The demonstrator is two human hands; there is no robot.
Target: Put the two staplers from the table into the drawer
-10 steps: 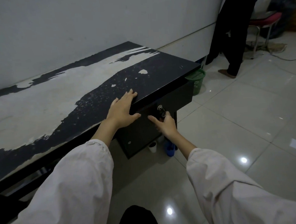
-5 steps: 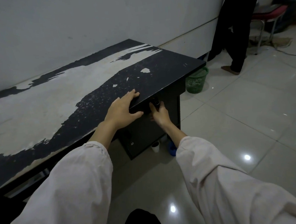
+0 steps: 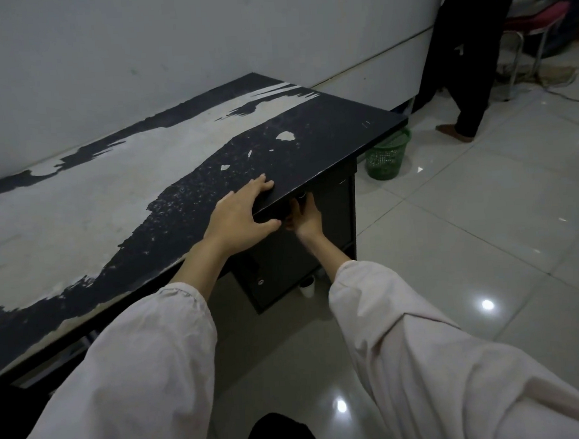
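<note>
A long black table (image 3: 327, 138) with a worn, peeling white top stands against the wall. No stapler shows on it. My left hand (image 3: 242, 219) lies flat on the table's front edge, thumb hooked under the rim. My right hand (image 3: 304, 215) is pressed against the black drawer front (image 3: 332, 213) just below the edge, fingers up beside the small metal lock (image 3: 301, 195). The drawer sits flush under the tabletop, so its inside is hidden. Neither hand holds anything.
A green mesh bin (image 3: 388, 156) stands on the tiled floor past the table's right end. A person in dark trousers (image 3: 469, 69) stands near a pink stool (image 3: 528, 24). A white cup (image 3: 308, 286) sits on the floor under the cabinet.
My right hand has pushed forward with the drawer front, which has slid in under the tabletop. My left hand has stayed on the table edge. My view has moved closer.
</note>
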